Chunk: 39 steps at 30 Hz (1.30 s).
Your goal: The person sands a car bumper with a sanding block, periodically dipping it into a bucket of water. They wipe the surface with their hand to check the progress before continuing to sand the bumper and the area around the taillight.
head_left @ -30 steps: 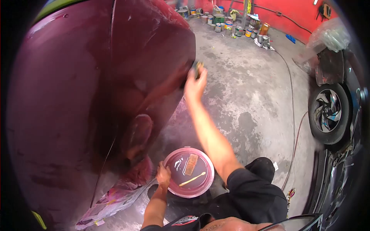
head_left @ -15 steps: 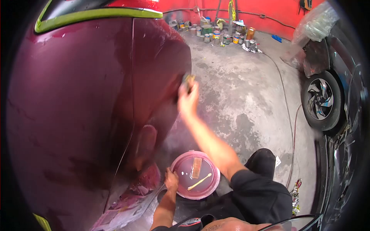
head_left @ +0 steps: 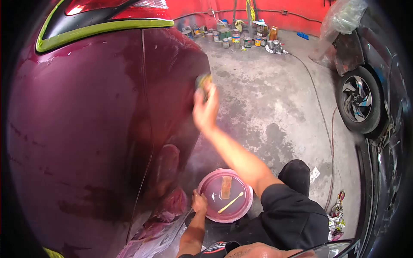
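My right hand (head_left: 205, 109) is closed around a small sanding pad or sponge (head_left: 202, 81), yellowish and dark, blurred by motion. It is against the far edge of the wet, dark maroon car body (head_left: 99, 99). Low in the view, my left hand (head_left: 199, 203) grips the left rim of a round pink tub (head_left: 248, 202). Cloudy liquid fills the tub. In it lie a tan rectangular block (head_left: 226, 187) and a pale yellow toothbrush-like stick (head_left: 231, 202).
Green masking tape (head_left: 99, 29) borders the tail light. Several paint cans (head_left: 236, 39) line the red wall. A dark car with a wheel (head_left: 357, 103) stands to the right. A hose (head_left: 320, 101) crosses the concrete floor, and masking paper (head_left: 150, 236) hangs at the lower left.
My right hand has shifted slightly up and left with the pad, further onto the maroon panel. My left hand still holds the tub's rim. The camera view has tilted a little.
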{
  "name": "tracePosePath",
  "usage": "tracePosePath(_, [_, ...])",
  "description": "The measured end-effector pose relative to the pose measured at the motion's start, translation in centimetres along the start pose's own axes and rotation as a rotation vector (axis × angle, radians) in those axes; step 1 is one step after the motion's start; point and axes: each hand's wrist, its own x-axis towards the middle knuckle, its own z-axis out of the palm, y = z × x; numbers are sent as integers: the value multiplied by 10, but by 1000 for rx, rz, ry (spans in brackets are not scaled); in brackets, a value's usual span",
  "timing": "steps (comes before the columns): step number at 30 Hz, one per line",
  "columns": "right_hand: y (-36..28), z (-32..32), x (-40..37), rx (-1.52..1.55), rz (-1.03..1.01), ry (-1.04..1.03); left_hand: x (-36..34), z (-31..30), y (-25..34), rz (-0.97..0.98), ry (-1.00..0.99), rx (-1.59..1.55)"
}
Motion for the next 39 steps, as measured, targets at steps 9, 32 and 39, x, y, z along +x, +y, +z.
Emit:
tracePosePath(9, [-16, 0, -18, -7, -141, -39, -4, -1, 1, -6, 23, 15])
tracePosePath(32, [-6, 1, 0, -106, -133, -28, -2, 2, 0, 16, 44, 18])
tracePosePath(39, [-8, -8, 5, -68, 2, -66, -1, -6, 9, 8, 1, -28])
